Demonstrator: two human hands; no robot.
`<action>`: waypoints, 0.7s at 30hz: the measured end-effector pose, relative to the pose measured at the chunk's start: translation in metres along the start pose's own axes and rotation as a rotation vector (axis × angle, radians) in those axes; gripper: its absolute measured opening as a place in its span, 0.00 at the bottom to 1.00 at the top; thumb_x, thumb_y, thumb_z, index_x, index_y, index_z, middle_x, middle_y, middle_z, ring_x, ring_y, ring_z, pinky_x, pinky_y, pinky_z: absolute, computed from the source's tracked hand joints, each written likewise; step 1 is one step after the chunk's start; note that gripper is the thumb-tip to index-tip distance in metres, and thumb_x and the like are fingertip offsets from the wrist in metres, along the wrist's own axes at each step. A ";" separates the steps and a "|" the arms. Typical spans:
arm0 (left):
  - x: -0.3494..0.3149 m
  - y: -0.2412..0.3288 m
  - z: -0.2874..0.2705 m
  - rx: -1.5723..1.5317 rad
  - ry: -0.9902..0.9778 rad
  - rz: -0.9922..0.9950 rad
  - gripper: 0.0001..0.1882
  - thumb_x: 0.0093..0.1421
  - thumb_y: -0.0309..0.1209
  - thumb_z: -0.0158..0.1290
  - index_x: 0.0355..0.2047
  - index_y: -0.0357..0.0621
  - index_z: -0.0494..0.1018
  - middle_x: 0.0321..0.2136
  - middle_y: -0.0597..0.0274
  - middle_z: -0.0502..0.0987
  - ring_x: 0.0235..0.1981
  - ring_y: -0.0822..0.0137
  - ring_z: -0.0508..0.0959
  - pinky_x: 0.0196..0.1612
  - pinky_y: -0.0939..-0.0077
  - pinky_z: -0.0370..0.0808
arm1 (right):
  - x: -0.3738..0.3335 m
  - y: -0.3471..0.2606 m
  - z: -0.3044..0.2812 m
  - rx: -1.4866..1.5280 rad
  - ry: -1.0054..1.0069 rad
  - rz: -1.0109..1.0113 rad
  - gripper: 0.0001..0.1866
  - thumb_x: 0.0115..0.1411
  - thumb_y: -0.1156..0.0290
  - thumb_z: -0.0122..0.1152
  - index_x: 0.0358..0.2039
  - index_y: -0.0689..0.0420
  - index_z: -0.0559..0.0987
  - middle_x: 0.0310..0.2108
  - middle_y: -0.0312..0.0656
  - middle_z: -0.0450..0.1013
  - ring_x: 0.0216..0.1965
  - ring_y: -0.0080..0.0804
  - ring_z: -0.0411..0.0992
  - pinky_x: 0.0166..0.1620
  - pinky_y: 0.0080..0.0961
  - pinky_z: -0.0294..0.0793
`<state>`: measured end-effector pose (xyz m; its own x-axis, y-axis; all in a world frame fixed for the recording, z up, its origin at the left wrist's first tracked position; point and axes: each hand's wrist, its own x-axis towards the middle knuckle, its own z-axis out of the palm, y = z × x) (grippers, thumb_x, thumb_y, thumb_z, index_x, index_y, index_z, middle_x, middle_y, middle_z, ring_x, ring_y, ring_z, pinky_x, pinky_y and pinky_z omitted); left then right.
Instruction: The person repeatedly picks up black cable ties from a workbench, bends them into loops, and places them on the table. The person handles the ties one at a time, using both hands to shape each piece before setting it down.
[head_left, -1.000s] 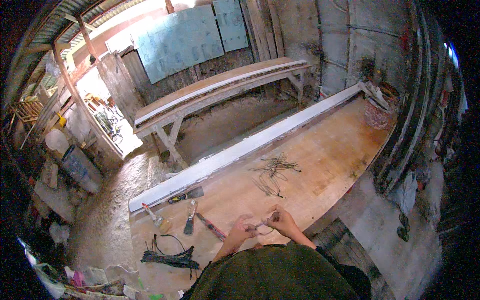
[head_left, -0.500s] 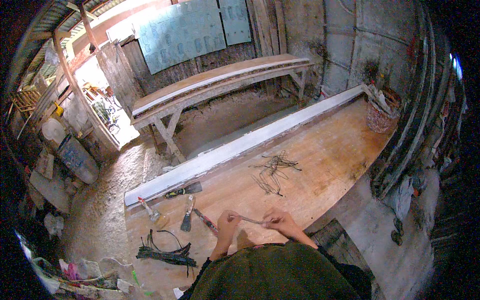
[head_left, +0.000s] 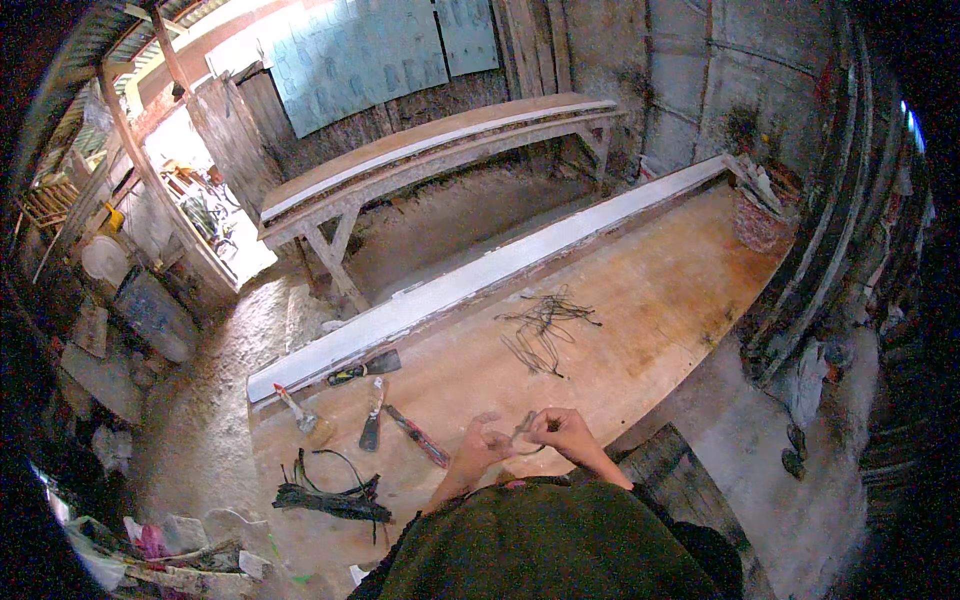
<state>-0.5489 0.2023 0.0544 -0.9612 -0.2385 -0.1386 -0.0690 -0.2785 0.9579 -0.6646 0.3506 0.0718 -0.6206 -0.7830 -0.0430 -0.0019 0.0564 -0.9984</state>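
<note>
My right hand point(head_left: 562, 432) is closed, thumb and fingers pinching a thin, dark strip point(head_left: 524, 428) that curves down toward the left. Close by on the left, my left hand point(head_left: 484, 446) has its fingers apart, slightly smeared by motion, and I see nothing gripped in it. Both hands are over the near edge of a wooden board tabletop point(head_left: 650, 290). Beside the left hand lies a red and dark, slim tool point(head_left: 418, 436). Beyond the hands, a loose tangle of thin dark strands point(head_left: 548, 325) rests on the wood.
Left on the board are a putty knife point(head_left: 371, 418), another scraper point(head_left: 364, 368), a paintbrush point(head_left: 300, 412) and a bundle of black strips point(head_left: 330, 495). A white-painted strip point(head_left: 480, 285) borders the far side. A stained bucket point(head_left: 762, 222) stands far right; a long bench point(head_left: 440, 160) is behind.
The strip was stretched between both hands; now it bends from my right hand and the left has come off it. The whole view has shifted slightly.
</note>
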 end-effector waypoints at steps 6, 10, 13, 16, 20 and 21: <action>-0.015 0.011 0.024 -0.159 -0.273 -0.112 0.19 0.45 0.22 0.54 0.38 0.42 0.63 0.22 0.69 0.68 0.24 0.77 0.68 0.29 0.83 0.66 | 0.003 0.020 -0.001 -0.245 0.304 -0.131 0.06 0.44 0.74 0.59 0.26 0.59 0.74 0.19 0.32 0.63 0.21 0.17 0.59 0.25 0.14 0.59; -0.008 -0.005 -0.004 0.140 -0.108 0.063 0.13 0.45 0.23 0.55 0.32 0.41 0.66 0.23 0.69 0.69 0.24 0.77 0.69 0.28 0.83 0.67 | 0.006 0.026 -0.003 -0.462 0.318 -0.228 0.07 0.44 0.73 0.60 0.27 0.58 0.75 0.25 0.34 0.63 0.25 0.20 0.60 0.26 0.16 0.60; 0.000 -0.019 -0.021 0.359 0.221 0.148 0.06 0.46 0.25 0.54 0.25 0.41 0.68 0.20 0.66 0.71 0.23 0.75 0.71 0.27 0.82 0.68 | 0.007 0.032 -0.009 -0.478 0.289 -0.271 0.07 0.45 0.72 0.59 0.27 0.57 0.76 0.28 0.36 0.63 0.30 0.22 0.62 0.29 0.18 0.62; 0.005 -0.018 -0.034 0.560 0.464 0.123 0.05 0.46 0.25 0.53 0.24 0.40 0.69 0.19 0.64 0.72 0.21 0.74 0.71 0.24 0.81 0.68 | 0.001 0.023 -0.006 -0.207 -0.045 -0.141 0.06 0.47 0.70 0.59 0.27 0.57 0.76 0.34 0.37 0.64 0.36 0.26 0.63 0.36 0.21 0.63; 0.005 -0.030 -0.037 0.360 0.539 0.183 0.08 0.46 0.28 0.56 0.24 0.38 0.70 0.20 0.63 0.74 0.21 0.74 0.72 0.23 0.81 0.68 | -0.006 -0.006 0.020 0.057 -0.572 -0.050 0.09 0.49 0.70 0.58 0.30 0.60 0.75 0.42 0.39 0.65 0.43 0.27 0.62 0.47 0.24 0.58; 0.006 -0.036 -0.039 0.408 0.534 0.199 0.07 0.46 0.28 0.55 0.25 0.38 0.71 0.20 0.63 0.74 0.21 0.74 0.73 0.23 0.81 0.68 | -0.010 -0.015 0.023 0.131 -0.586 -0.001 0.09 0.49 0.71 0.58 0.30 0.61 0.75 0.40 0.39 0.66 0.42 0.26 0.63 0.46 0.24 0.59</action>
<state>-0.5416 0.1750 0.0093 -0.7103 -0.7025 0.0449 -0.1008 0.1646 0.9812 -0.6401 0.3432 0.0864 -0.0845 -0.9963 -0.0176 0.1175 0.0076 -0.9930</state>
